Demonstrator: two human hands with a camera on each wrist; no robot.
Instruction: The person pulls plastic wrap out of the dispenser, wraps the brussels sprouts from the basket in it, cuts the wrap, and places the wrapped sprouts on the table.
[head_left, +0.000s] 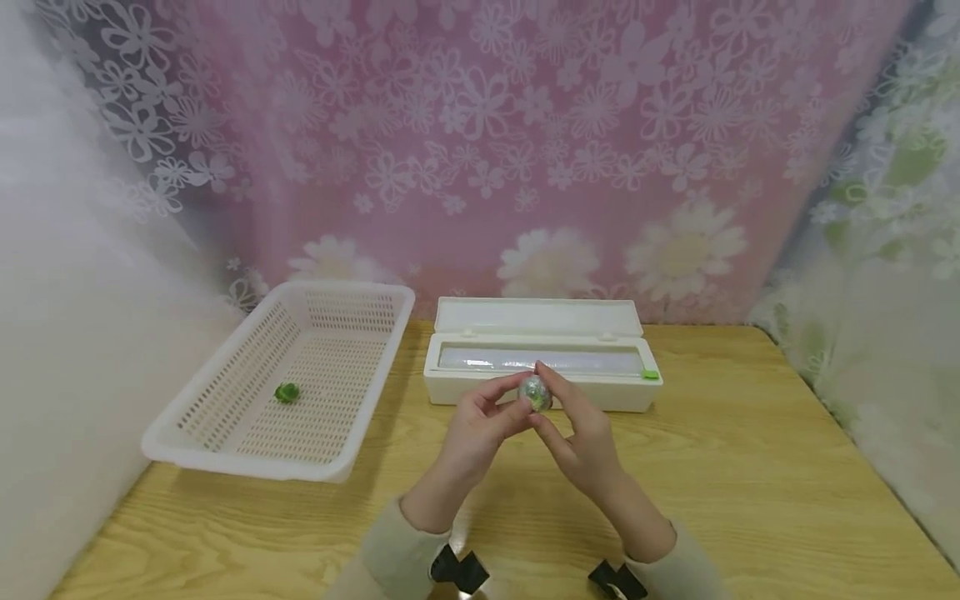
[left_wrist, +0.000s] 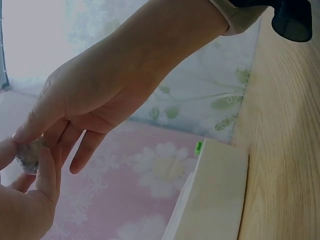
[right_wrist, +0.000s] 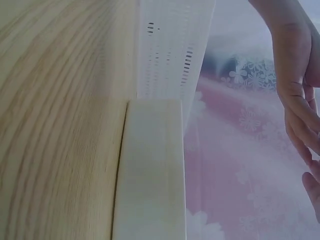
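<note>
Both hands meet in front of the white box, pinching one small round ball [head_left: 535,392] between their fingertips. It looks silvery and shiny, like clear film wrapped around something green. My left hand [head_left: 478,422] grips its left side, while the right hand [head_left: 585,436] has thumb and fingertips at its right side. In the left wrist view the ball [left_wrist: 29,156] shows between the fingers, grey and shaded; the right hand [left_wrist: 95,95] comes in from above. The right wrist view shows the left hand [right_wrist: 296,85] at the right edge; the ball is out of frame there.
The white film box [head_left: 540,393] stands with its lid [head_left: 536,317] raised and a roll of clear film [head_left: 517,360] inside. A green slider [head_left: 650,375] sits at its right end. To the left, a white plastic basket [head_left: 360,417] holds a small green leafy piece [head_left: 287,392].
</note>
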